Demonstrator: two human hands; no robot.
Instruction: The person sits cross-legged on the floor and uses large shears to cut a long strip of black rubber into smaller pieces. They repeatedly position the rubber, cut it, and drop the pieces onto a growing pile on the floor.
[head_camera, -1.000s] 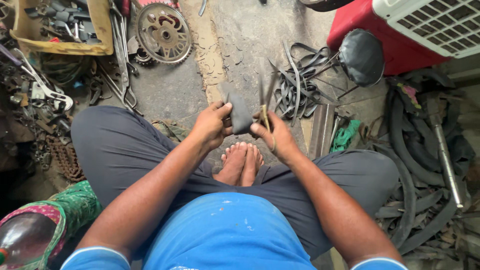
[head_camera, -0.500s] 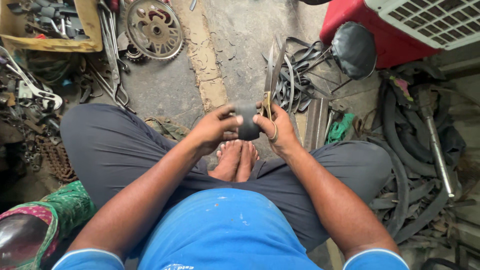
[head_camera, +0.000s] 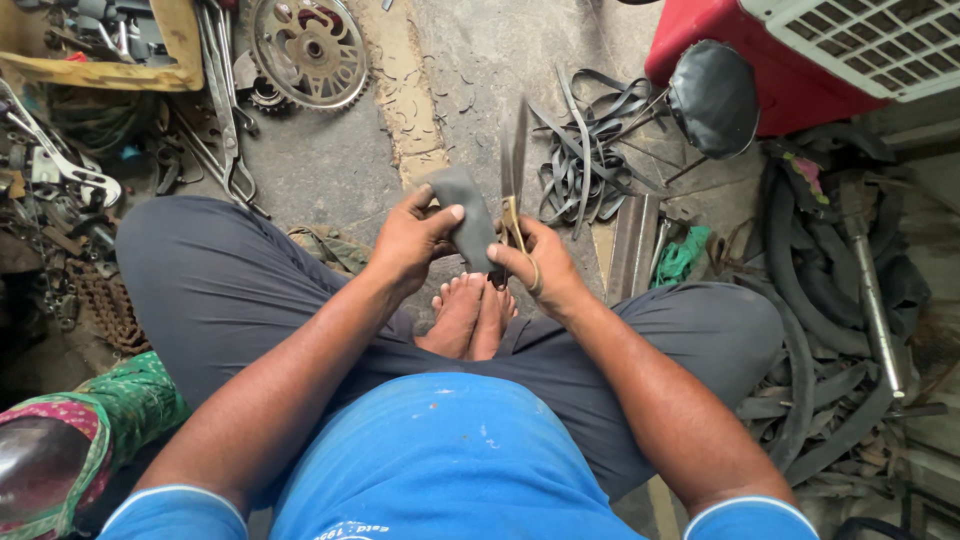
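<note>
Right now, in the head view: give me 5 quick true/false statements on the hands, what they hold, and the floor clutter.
1. The left hand holds a dark grey rubber piece. True.
2. The right hand grips scissors with the blades pointing away from the person. True.
3. The toothed sprocket lies on the floor by the person's right knee. False: it lies at the upper left, near the tools beyond the left knee.
4. The red housing stands at the upper right, with a black padded seat in front of it. True.
5. The person wears shoes. False: the feet are bare, crossed between the knees.
</note>
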